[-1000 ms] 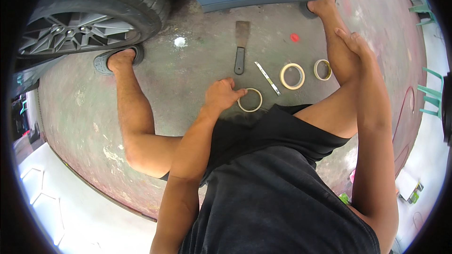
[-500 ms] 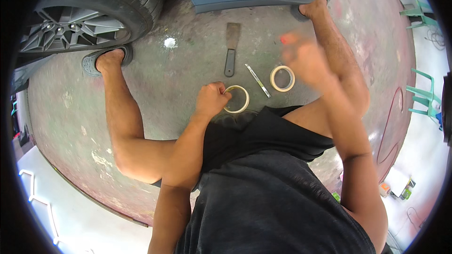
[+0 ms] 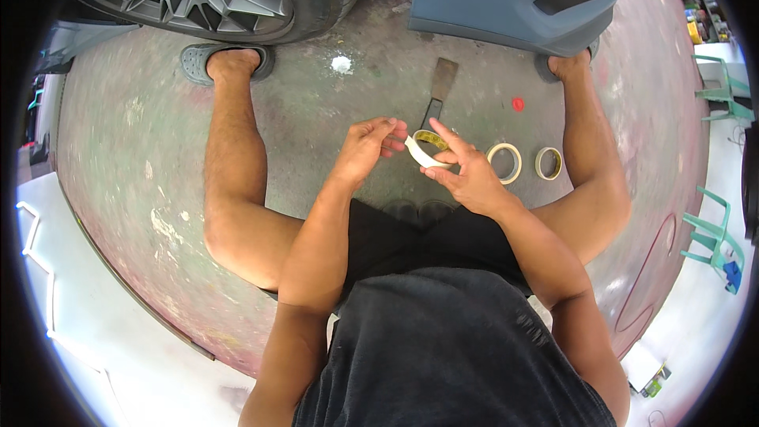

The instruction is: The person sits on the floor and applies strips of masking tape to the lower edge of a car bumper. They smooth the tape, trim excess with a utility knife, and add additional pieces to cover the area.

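A cream masking tape roll (image 3: 421, 155), its inner core yellow, is held up above the floor in front of me. My right hand (image 3: 473, 180) grips it, with some fingers reaching into the ring and the index finger stretched out. My left hand (image 3: 368, 149) is at the roll's left edge, fingers partly curled and apart; whether they touch the tape's end I cannot tell. On the floor beyond lies a scraper (image 3: 440, 85) with a dark handle, partly hidden by the roll. To the right lie two more tape rolls, a cream one (image 3: 518, 163) and a yellow-cored one (image 3: 559, 163).
A small red piece (image 3: 518, 103) and some white powder (image 3: 341, 65) are on the stained floor. A car wheel (image 3: 237, 0) and a blue-grey body panel (image 3: 506, 12) stand ahead. Green chairs (image 3: 715, 233) are at the far right. My feet in grey clogs (image 3: 198, 63) flank the area.
My right hand has come in from the right and taken the roll my left hand held. The red piece at its fingers now lies on the floor. My view has shifted left.
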`<state>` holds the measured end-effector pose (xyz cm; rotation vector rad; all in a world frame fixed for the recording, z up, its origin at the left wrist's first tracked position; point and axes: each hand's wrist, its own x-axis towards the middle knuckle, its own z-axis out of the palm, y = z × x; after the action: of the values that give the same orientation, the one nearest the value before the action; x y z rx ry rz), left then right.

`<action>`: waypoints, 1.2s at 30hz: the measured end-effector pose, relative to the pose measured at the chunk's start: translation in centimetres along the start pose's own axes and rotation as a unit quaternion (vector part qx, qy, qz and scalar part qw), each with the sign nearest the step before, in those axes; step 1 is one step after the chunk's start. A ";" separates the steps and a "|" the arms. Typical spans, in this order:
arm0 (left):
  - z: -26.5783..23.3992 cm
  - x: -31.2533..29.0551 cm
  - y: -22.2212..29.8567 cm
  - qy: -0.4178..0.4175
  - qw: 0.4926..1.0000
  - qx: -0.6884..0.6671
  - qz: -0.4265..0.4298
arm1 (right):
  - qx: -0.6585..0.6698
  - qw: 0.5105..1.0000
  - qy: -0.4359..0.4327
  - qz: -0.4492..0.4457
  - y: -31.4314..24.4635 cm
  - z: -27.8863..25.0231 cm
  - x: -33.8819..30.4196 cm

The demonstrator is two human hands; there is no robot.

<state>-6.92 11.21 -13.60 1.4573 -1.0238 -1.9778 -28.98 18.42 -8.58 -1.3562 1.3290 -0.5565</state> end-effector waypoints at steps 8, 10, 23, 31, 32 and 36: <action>0.6 -0.7 0.6 -0.064 0.995 0.031 0.069 | 0.009 1.000 0.024 -0.006 0.4 -0.5 -0.4; 0.8 -0.8 0.6 -0.063 0.993 0.052 0.086 | -0.071 0.996 0.030 -0.046 0.5 -0.7 -0.4; 1.2 -0.5 -0.9 -0.039 0.985 0.081 0.150 | -0.078 0.994 -0.003 -0.072 -0.8 -1.7 -0.7; 3.2 -1.4 -0.6 0.058 0.942 0.238 0.228 | -0.043 0.999 -0.025 0.019 -1.0 -1.0 -0.2; 3.4 -1.4 -0.5 0.069 0.941 0.247 0.220 | -0.038 0.999 -0.021 0.029 -0.2 -0.8 0.1; 3.5 -1.1 -0.9 0.095 0.940 0.252 0.209 | -0.013 1.000 0.000 0.026 1.7 -0.9 1.4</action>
<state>-9.86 13.59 -13.17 1.4792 -1.6712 -1.3005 -30.07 17.22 -10.36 -1.3377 1.3723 -0.5058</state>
